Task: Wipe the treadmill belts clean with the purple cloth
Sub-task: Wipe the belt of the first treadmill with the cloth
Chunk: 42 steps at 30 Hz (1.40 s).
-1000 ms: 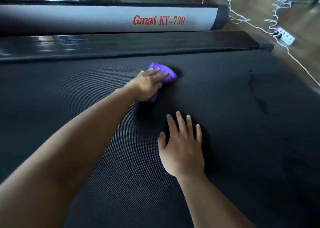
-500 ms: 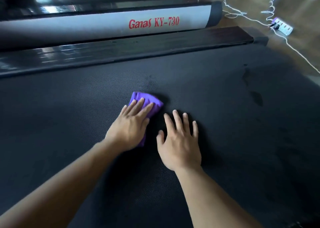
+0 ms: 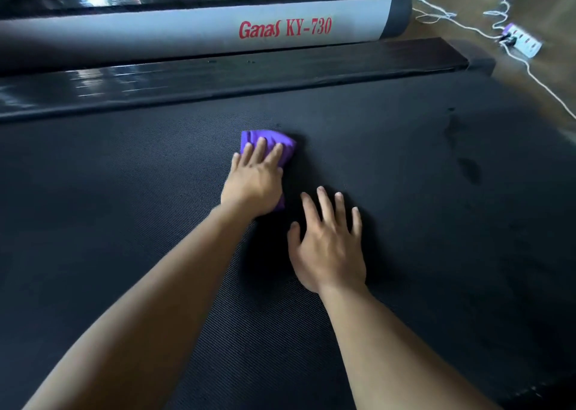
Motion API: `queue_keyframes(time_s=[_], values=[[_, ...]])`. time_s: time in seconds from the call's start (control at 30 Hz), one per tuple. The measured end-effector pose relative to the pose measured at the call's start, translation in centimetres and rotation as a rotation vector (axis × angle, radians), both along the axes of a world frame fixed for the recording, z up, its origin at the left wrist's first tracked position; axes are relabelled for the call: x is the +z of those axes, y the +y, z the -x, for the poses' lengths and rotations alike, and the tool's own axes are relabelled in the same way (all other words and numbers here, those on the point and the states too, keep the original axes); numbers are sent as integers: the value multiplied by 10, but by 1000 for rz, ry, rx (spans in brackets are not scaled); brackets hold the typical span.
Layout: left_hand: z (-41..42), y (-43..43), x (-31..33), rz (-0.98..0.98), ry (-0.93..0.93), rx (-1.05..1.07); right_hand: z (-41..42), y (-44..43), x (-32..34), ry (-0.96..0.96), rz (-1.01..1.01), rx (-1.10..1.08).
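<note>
Head view, asker: What can be counted?

Describer: Two bare hands, one purple cloth (image 3: 268, 142) and one black ribbed belt (image 3: 124, 222) that fills most of the picture. Beyond the belt's far edge runs one dark glossy rail (image 3: 218, 79). Behind it lies one grey housing (image 3: 187, 35) lettered in red "Ganas KY-730".

Asker: Where is the cloth?

Describer: It lies bunched on the belt, near the middle and a little toward the rail. It is under the left hand (image 3: 254, 185). Purple shows past the fingertips, and a strip shows beside the heel of the palm.

Asker: How do the left fingers lie?

Describer: The left fingers (image 3: 260, 147) are straight and slightly apart. They press flat on top of the cloth rather than curling round it. The thumb is hard to make out.

Asker: And the other hand?

Describer: The right hand (image 3: 330, 247) rests palm down on the bare belt, just beside the left hand and nearer the person. Its fingers (image 3: 324, 200) are straight and spread, with the thumb out to the side. It holds nothing and does not touch the cloth.

Asker: Anything else?

Describer: At least two dark smudges (image 3: 467, 169) mark the belt, well off to the right. On the wooden floor (image 3: 554, 7) at top right sits one white power strip (image 3: 523, 40). White cables (image 3: 545, 88) trail from it, too tangled to count.
</note>
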State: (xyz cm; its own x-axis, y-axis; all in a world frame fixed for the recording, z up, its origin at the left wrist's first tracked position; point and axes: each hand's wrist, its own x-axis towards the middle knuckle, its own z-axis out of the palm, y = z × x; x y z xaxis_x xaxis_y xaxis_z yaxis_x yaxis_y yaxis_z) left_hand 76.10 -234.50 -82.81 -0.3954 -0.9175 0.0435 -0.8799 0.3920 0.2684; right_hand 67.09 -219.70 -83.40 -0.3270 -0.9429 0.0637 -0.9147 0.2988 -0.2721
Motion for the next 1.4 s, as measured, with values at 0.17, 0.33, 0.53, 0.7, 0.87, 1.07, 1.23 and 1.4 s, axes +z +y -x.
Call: queue_keyframes(time_s=[0.17,0.33,0.53,0.7,0.87,1.07,1.23,1.4], values=[[-46,65,-3,-22,14,-121,1,1,1,-12,-20,3],[-124,38,-6,-27,24,46,1,1,0,-4,-3,2],[-105,-66,-3,-39,11,266,0,2,1,8,16,1],[-35,-87,4,-51,-22,169,3,0,1,4,-54,17],[-18,-25,2,-15,-12,-136,1,1,0,13,-13,5],[-117,20,-3,-25,-28,-39,0,1,-1,8,6,-5],[-148,-39,-5,-29,-16,233,-1,2,-3,31,38,-11],[-95,-111,3,-98,26,340,1,0,0,20,-22,8]])
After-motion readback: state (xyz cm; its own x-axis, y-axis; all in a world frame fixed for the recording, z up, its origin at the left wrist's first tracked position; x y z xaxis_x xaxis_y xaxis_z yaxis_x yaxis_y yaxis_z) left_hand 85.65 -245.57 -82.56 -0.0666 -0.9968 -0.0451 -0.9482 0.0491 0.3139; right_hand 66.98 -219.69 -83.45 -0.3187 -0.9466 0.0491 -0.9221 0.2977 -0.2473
